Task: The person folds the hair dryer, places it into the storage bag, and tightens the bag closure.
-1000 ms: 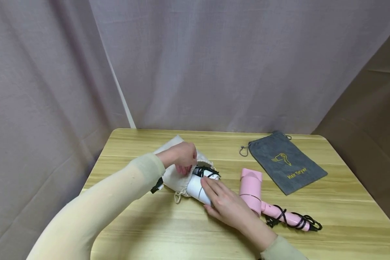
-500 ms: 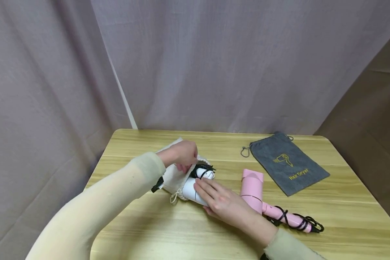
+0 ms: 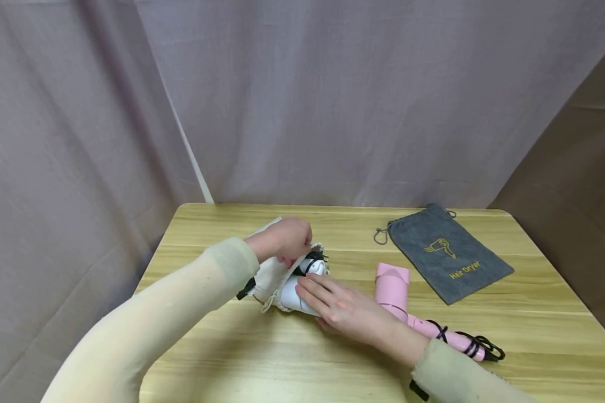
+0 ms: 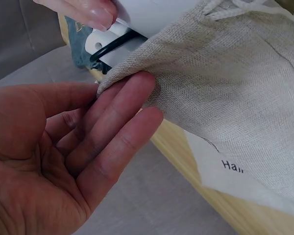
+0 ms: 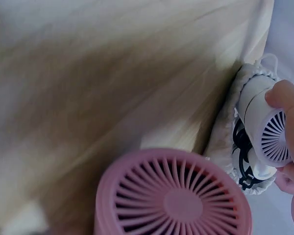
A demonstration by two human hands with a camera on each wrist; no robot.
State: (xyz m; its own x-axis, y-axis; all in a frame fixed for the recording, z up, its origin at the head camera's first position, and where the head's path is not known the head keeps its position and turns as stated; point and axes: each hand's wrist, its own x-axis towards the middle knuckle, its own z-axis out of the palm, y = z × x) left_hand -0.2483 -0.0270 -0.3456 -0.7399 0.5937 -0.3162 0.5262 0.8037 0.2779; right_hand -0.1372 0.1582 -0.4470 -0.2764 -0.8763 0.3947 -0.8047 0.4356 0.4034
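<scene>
My left hand [image 3: 288, 240] pinches the mouth edge of a cream drawstring bag [image 3: 269, 275], thumb outside and fingertips at the rim in the left wrist view. A white hair dryer [image 3: 291, 295] lies partly inside the bag, its black cord wrapped at the folded handle. My right hand [image 3: 345, 308] grips the dryer's protruding end, thumb on one side and fingers over the top. The right wrist view shows the vented end of this white dryer [image 5: 257, 110] outside the bag's gathered mouth. The bag hides the dryer's other end.
A pink hair dryer [image 3: 392, 284] with a black cord round its handle lies right of my right hand, close to the forearm. Behind it, a grey drawstring pouch [image 3: 448, 254] lies flat on the wooden table [image 3: 262, 358]. Curtains hang behind the table.
My right hand has pushed the white hair dryer leftward, deeper into the bag. My left hand keeps its pinch on the bag's edge and has shifted slightly right.
</scene>
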